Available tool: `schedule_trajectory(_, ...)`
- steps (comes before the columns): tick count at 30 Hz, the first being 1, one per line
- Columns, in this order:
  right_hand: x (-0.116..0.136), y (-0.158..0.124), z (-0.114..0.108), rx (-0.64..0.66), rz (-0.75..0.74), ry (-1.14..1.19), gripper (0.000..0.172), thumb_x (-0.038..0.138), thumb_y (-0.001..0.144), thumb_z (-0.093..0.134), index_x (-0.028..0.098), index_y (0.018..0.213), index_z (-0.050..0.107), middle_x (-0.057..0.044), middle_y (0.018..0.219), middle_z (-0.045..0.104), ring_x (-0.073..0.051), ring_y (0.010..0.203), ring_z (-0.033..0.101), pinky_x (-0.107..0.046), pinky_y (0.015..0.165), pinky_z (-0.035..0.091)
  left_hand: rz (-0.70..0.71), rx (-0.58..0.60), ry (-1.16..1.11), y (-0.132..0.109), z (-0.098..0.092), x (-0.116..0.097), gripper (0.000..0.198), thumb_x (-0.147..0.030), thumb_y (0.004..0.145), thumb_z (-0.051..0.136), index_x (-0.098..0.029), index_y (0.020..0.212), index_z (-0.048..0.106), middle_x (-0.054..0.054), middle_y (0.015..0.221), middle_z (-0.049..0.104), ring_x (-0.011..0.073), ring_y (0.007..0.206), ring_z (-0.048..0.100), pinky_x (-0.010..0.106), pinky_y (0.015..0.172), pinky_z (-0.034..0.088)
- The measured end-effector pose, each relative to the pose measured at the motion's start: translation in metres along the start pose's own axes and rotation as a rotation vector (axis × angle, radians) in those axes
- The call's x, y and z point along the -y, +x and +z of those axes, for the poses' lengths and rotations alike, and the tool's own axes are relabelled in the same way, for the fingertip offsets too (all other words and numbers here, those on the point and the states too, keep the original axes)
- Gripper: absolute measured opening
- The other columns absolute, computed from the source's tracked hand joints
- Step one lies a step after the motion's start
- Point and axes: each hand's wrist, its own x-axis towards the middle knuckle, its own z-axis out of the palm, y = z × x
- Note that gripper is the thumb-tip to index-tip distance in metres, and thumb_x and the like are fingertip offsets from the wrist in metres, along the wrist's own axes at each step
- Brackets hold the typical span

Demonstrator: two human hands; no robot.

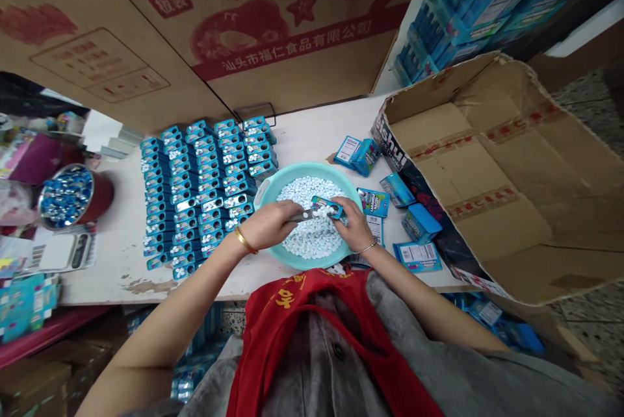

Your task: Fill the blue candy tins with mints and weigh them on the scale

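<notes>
A teal bowl (273, 187) full of small white candies stands on the white table in front of me. Over it, my right hand (355, 225) is closed around a small blue candy box (325, 205) held on its side. My left hand (270, 225) is closed on a thin metal scoop (301, 214) carrying a few white candies to the box's open end. Both wrists wear a gold bangle.
Rows of open filled blue boxes (205, 183) cover the table to the left. Loose blue boxes (414, 222) lie right of the bowl beside a large open cardboard carton (511, 170). A red tin (73, 196) and a scale (61, 252) stand at far left. Printed cartons rise behind.
</notes>
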Motion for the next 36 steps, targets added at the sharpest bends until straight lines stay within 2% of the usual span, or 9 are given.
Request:
schedule_trajectory(4, 0.005, -0.002, 0.002, 0.029, -0.029, -0.01, 0.044, 0.011, 0.078, 0.049, 0.022, 0.121, 0.051, -0.011, 0.119, 0.06, -0.026, 0.116, 0.054, -0.047, 0.101, 0.045, -0.09, 0.078, 0.408, 0.001, -0.013, -0.046, 0.029, -0.008, 0.09, 0.037, -0.014, 0.108, 0.059, 0.01, 0.097, 0.062, 0.0198, 0.082, 0.064, 0.031, 0.07, 0.051)
schedule_trajectory(8, 0.011, -0.003, -0.003, 0.051, 0.018, 0.043, 0.037, 0.018, 0.083, 0.052, 0.023, 0.119, 0.052, -0.011, 0.118, 0.061, -0.026, 0.114, 0.056, -0.045, 0.099, 0.046, -0.145, 0.003, 0.408, -0.013, -0.02, -0.057, 0.024, -0.013, 0.09, 0.042, -0.013, 0.107, 0.058, 0.01, 0.099, 0.059, 0.0201, 0.078, 0.064, 0.033, 0.069, 0.052)
schedule_trajectory(10, 0.018, -0.005, -0.005, 0.07, 0.057, 0.098, 0.033, 0.025, 0.083, 0.056, 0.023, 0.116, 0.054, -0.01, 0.114, 0.064, -0.026, 0.11, 0.059, -0.045, 0.096, 0.048, -0.119, -0.096, 0.242, -0.02, -0.015, -0.047, 0.034, -0.027, 0.088, 0.055, -0.013, 0.119, 0.053, 0.011, 0.109, 0.056, 0.0219, 0.087, 0.063, 0.035, 0.076, 0.053)
schedule_trajectory(13, 0.035, -0.013, -0.002, 0.157, 0.101, 0.208, 0.034, 0.035, 0.082, 0.062, 0.022, 0.113, 0.057, -0.009, 0.109, 0.066, -0.027, 0.105, 0.062, -0.045, 0.094, 0.049, -0.02, -0.26, -0.022, -0.03, 0.013, -0.025, 0.072, -0.042, 0.077, 0.07, -0.013, 0.135, 0.039, 0.015, 0.123, 0.048, 0.025, 0.107, 0.056, 0.036, 0.09, 0.049)
schedule_trajectory(18, 0.073, -0.027, 0.012, 0.444, 0.105, 0.36, 0.048, 0.042, 0.082, 0.063, 0.024, 0.125, 0.053, -0.008, 0.122, 0.062, -0.027, 0.116, 0.057, -0.047, 0.103, 0.044, -0.057, -0.343, -0.203, -0.07, 0.075, -0.007, 0.035, -0.035, 0.089, 0.055, -0.017, 0.119, 0.051, 0.01, 0.109, 0.053, 0.0191, 0.095, 0.056, 0.029, 0.083, 0.048)
schedule_trajectory(22, 0.091, -0.031, 0.016, 0.59, 0.123, 0.407, 0.064, 0.044, 0.08, 0.066, 0.025, 0.135, 0.041, -0.01, 0.133, 0.055, -0.026, 0.122, 0.055, -0.046, 0.106, 0.043, -0.219, -0.493, -0.294, -0.139, 0.106, 0.005, 0.031, -0.035, 0.088, 0.058, -0.017, 0.113, 0.054, 0.008, 0.101, 0.054, 0.0186, 0.093, 0.053, 0.029, 0.081, 0.046)
schedule_trajectory(28, 0.082, -0.036, 0.01, 0.623, 0.241, 0.368, 0.049, 0.049, 0.079, 0.066, 0.023, 0.119, 0.054, -0.01, 0.113, 0.065, -0.026, 0.106, 0.063, -0.044, 0.095, 0.051, -0.552, -0.474, -0.248, -0.235, 0.152, 0.074, 0.029, -0.028, 0.084, 0.06, -0.017, 0.11, 0.056, 0.007, 0.099, 0.056, 0.0197, 0.092, 0.054, 0.032, 0.082, 0.046)
schedule_trajectory(32, 0.078, -0.042, 0.011, 0.585, 0.231, 0.327, 0.045, 0.047, 0.077, 0.067, 0.021, 0.112, 0.058, -0.009, 0.106, 0.067, -0.024, 0.096, 0.066, -0.042, 0.089, 0.054, -0.7, -0.432, -0.161, -0.25, 0.183, 0.124, 0.028, -0.027, 0.082, 0.056, -0.018, 0.108, 0.057, 0.009, 0.109, 0.055, 0.0208, 0.094, 0.058, 0.035, 0.086, 0.048)
schedule_trajectory(36, 0.059, -0.028, 0.005, 0.447, 0.206, 0.239, 0.033, 0.047, 0.08, 0.063, 0.021, 0.101, 0.062, -0.008, 0.101, 0.068, -0.02, 0.087, 0.066, -0.038, 0.08, 0.055, -0.734, -0.617, -0.016, -0.25, 0.205, 0.151, 0.036, -0.038, 0.082, 0.052, -0.021, 0.113, 0.056, 0.011, 0.119, 0.053, 0.0251, 0.1, 0.059, 0.038, 0.087, 0.049)
